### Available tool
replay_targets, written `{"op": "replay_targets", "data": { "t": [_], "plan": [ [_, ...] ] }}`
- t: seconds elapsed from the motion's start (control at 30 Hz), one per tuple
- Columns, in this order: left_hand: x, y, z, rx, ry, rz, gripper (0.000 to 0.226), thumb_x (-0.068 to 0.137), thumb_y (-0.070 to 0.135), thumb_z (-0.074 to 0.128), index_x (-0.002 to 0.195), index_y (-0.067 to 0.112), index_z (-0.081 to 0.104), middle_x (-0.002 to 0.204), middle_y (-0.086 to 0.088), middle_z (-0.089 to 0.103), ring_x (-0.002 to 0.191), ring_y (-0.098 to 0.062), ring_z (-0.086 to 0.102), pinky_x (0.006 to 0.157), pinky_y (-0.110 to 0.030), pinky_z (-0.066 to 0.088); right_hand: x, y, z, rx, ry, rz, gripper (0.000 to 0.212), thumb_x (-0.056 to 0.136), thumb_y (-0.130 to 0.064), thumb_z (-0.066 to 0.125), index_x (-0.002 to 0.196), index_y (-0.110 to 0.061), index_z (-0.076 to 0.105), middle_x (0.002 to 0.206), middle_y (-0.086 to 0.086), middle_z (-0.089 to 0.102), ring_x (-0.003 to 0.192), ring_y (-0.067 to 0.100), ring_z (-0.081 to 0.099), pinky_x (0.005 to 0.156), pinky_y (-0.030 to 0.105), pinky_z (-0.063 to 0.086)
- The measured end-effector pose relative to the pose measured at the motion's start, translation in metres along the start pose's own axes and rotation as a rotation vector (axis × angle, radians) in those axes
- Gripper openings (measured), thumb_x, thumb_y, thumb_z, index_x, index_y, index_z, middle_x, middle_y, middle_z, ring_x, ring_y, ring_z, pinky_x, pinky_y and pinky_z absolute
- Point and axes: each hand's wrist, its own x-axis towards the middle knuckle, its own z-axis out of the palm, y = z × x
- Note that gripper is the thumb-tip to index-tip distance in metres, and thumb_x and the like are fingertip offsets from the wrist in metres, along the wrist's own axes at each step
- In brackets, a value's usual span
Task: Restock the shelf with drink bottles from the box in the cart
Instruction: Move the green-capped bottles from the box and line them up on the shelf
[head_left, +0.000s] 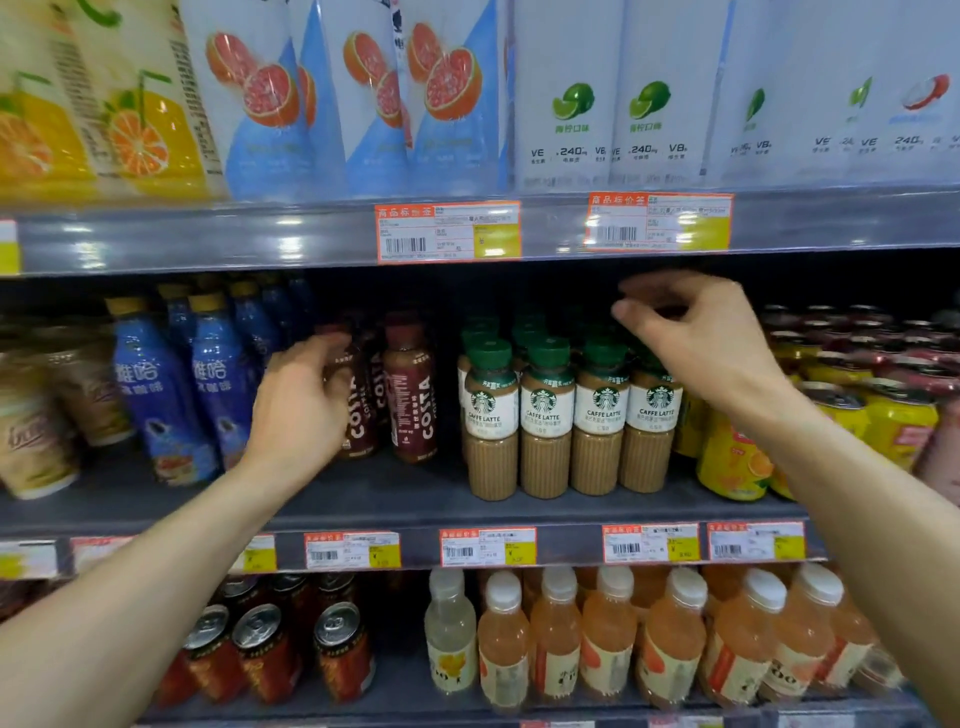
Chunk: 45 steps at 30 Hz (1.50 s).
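Head view: left hand (301, 405) grips a COSTA bottle (358, 400); right hand (691, 332) loosely curled above CAFFE LATTE bottles (545, 421).

left hand (298, 402) curled, right hand (698, 332) pinching

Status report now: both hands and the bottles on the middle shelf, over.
Left hand wrapped on a Costa bottle, middle shelf. Right hand above the Starbucks bottles, fingers curled, holding nothing visible. Nothing blocking.
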Motion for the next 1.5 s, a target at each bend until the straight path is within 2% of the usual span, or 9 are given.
{"op": "replay_targets", "data": {
  "t": [0.13,0.43,0.53,0.63,0.9,1.0,1.13,1.2,1.5],
  "plan": [
    [0.006,-0.006,-0.011,-0.001,-0.022,0.014,0.040,0.089,0.015,0.069,0.128,0.011,0.063,0.122,-0.013,0.066,0.115,-0.034,0.057,0.100,-0.045,0.046,0.009,-0.038,0.036,-0.022,-0.178,-0.059,0.029,0.080,-0.044,0.076,0.108,-0.035,0.070,0.099,-0.024,0.067,0.095,-0.016,0.058,0.077,0.002,0.038],
    [0.056,-0.014,-0.016,0.138,-0.249,-0.153,0.068,0.091,0.026,0.068,0.151,0.017,0.038,0.149,-0.015,0.047,0.136,-0.033,0.044,0.110,-0.033,0.035,0.058,-0.097,0.136,-0.409,-0.592,-0.187,0.050,0.090,-0.041,0.066,0.136,-0.029,0.054,0.137,0.002,0.055,0.122,0.023,0.053,0.101,0.033,0.044],
    [0.064,-0.014,-0.009,0.059,-0.296,-0.233,0.065,0.094,0.024,0.066,0.152,0.021,0.036,0.148,-0.007,0.049,0.132,-0.028,0.049,0.107,-0.028,0.038,0.070,-0.102,0.160,-0.473,-0.684,-0.226,0.055,0.093,-0.038,0.062,0.145,-0.028,0.046,0.150,0.001,0.044,0.133,0.025,0.045,0.108,0.033,0.038],
    [0.066,-0.016,0.000,-0.035,-0.334,-0.295,0.066,0.094,0.022,0.065,0.153,0.023,0.035,0.145,-0.007,0.051,0.126,-0.027,0.053,0.106,-0.036,0.045,0.071,-0.099,0.175,-0.470,-0.780,-0.226,0.050,0.095,-0.035,0.059,0.143,-0.026,0.049,0.148,0.001,0.048,0.130,0.024,0.047,0.104,0.032,0.040],
    [0.061,-0.026,-0.004,-0.364,-0.363,-0.300,0.052,0.092,0.013,0.068,0.139,0.027,0.049,0.120,-0.001,0.065,0.107,-0.019,0.064,0.090,-0.037,0.057,0.065,-0.093,0.170,-0.485,-0.774,-0.267,0.048,0.094,-0.045,0.059,0.139,-0.031,0.051,0.145,-0.003,0.046,0.127,0.021,0.047,0.088,0.025,0.033],
    [0.050,-0.026,-0.013,-0.437,-0.403,-0.235,0.051,0.092,0.011,0.068,0.138,0.024,0.050,0.115,0.003,0.067,0.105,-0.016,0.065,0.074,-0.021,0.055,0.057,-0.099,0.155,-0.503,-0.811,-0.255,0.047,0.093,-0.047,0.059,0.138,-0.034,0.052,0.146,-0.006,0.045,0.127,0.019,0.046,0.089,0.025,0.032],
    [0.044,-0.023,-0.020,-0.543,-0.475,-0.230,0.054,0.093,0.006,0.066,0.141,0.023,0.049,0.123,-0.002,0.066,0.111,-0.016,0.064,0.085,-0.027,0.054,0.047,-0.107,0.144,-0.512,-0.819,-0.253,0.046,0.092,-0.045,0.062,0.136,-0.034,0.054,0.145,-0.004,0.047,0.115,0.015,0.048,0.084,0.024,0.032],
    [0.043,-0.021,-0.022,-0.588,-0.501,-0.254,0.056,0.093,0.004,0.065,0.143,0.023,0.047,0.125,-0.002,0.065,0.113,-0.016,0.063,0.091,-0.030,0.053,0.043,-0.109,0.143,-0.507,-0.808,-0.228,0.047,0.092,-0.046,0.062,0.137,-0.035,0.053,0.147,-0.002,0.044,0.122,0.018,0.047,0.086,0.024,0.032],
    [0.046,-0.027,-0.026,-0.751,-0.598,-0.344,0.054,0.094,-0.003,0.060,0.132,0.034,0.052,0.118,0.004,0.069,0.108,-0.013,0.064,0.088,-0.033,0.054,0.031,-0.112,0.148,-0.502,-0.743,-0.138,0.054,0.090,-0.049,0.064,0.140,-0.033,0.051,0.149,-0.002,0.044,0.130,0.023,0.046,0.098,0.029,0.039]
  ]
}}
